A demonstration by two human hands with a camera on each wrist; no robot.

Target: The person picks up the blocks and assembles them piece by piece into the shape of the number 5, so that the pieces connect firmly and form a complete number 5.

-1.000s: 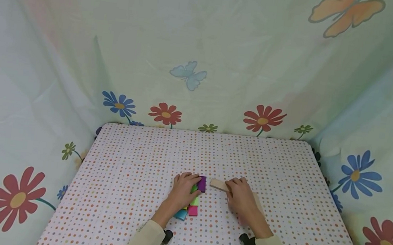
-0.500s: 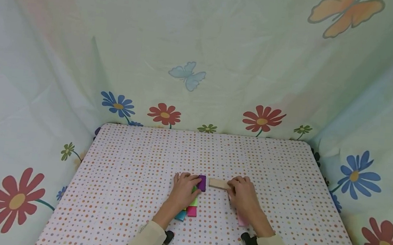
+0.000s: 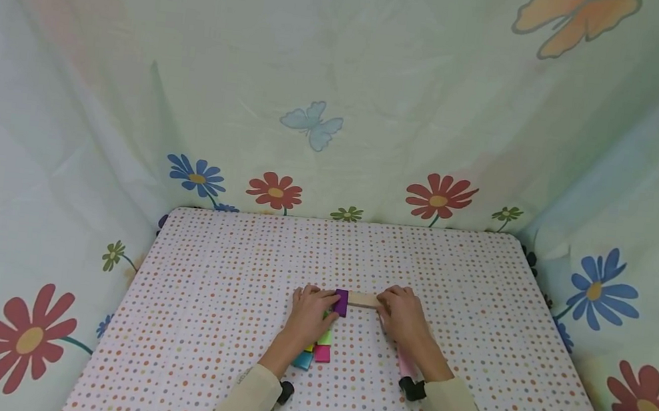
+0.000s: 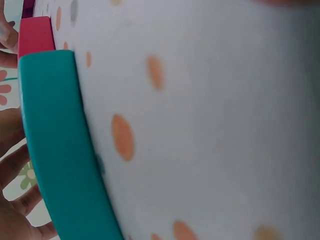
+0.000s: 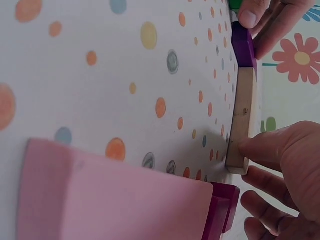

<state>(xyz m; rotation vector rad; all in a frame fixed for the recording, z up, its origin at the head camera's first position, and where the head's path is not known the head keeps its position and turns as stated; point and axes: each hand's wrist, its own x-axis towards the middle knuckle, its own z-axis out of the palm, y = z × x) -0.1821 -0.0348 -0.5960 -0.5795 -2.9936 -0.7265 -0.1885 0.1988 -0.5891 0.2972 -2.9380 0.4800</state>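
In the head view my left hand (image 3: 307, 316) lies over a row of coloured blocks, its fingers and thumb about a purple block (image 3: 341, 303). Lime (image 3: 325, 338), magenta (image 3: 322, 353) and teal (image 3: 302, 361) blocks show beside and below it; others are hidden by the hand. A plain wooden block (image 3: 362, 300) lies end to end with the purple one. Its right end is pinched between thumb and fingers of my right hand (image 3: 405, 317). In the right wrist view the wooden block (image 5: 242, 115) meets the purple block (image 5: 243, 45) there.
A pale pink block (image 5: 135, 200) lies under my right forearm, with dark magenta pieces (image 5: 223, 207) at its far end. Dotted cloth covers the table (image 3: 228, 255); flower-printed curtains (image 3: 376, 103) enclose it on the sides and back.
My right hand has moved the wooden block left and slightly away, straightening it and closing the gap to the purple block. My left hand has stayed almost in place.
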